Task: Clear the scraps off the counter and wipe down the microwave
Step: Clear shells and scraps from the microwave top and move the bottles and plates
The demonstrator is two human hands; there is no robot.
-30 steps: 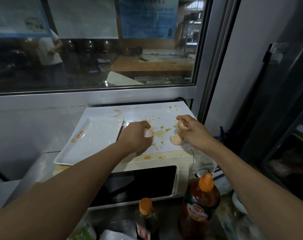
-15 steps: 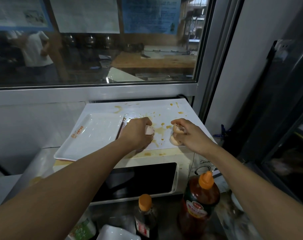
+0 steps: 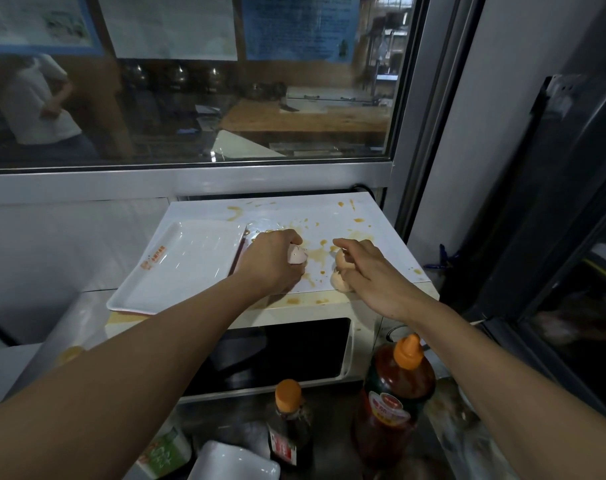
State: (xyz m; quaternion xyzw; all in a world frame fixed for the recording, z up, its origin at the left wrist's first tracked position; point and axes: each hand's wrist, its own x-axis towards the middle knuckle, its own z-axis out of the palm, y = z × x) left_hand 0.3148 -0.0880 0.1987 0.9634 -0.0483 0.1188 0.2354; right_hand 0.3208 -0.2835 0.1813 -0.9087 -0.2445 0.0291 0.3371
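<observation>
Microwave point(image 3: 294, 308): one, top spattered with orange-brown stains point(image 3: 317, 254). Tray point(image 3: 177, 268): one, white, lying on left part of top. Eggshell pieces: three visible. Left hand point(image 3: 272, 263) curled round one pale shell point(image 3: 297, 255). Right hand point(image 3: 362, 268) pinching one shell point(image 3: 340, 259) at fingertips, a second shell point(image 3: 339, 282) under palm, near front edge. Bottles point(image 3: 396, 393) on tabletop in front of microwave: two, orange caps.

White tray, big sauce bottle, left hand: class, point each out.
white tray point(image 3: 187, 261), head view, its flat base.
big sauce bottle point(image 3: 396, 386), head view, its body.
left hand point(image 3: 272, 263), head view, its back.
</observation>
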